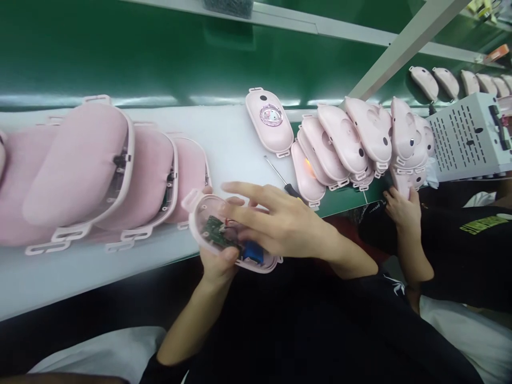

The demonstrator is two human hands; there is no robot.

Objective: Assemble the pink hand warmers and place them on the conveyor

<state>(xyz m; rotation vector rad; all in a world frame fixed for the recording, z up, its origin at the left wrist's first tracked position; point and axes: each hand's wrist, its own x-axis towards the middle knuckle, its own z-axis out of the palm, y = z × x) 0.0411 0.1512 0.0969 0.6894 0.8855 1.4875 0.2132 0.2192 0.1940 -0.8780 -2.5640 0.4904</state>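
Open side up, long axis slanting from upper left to lower right, the shell (211,207) sat near the bench (228,144), clasped by the left hand (218,262), below the loosely spread right hand (282,221).

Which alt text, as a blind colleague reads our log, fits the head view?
The person's left hand holds an open pink case containing a green circuit board and a blue part, with the right hand over it. Pink, cushion-like shells lie at left; a screwdriver and overlapping pink cases lie at right, near a co-worker's hand.
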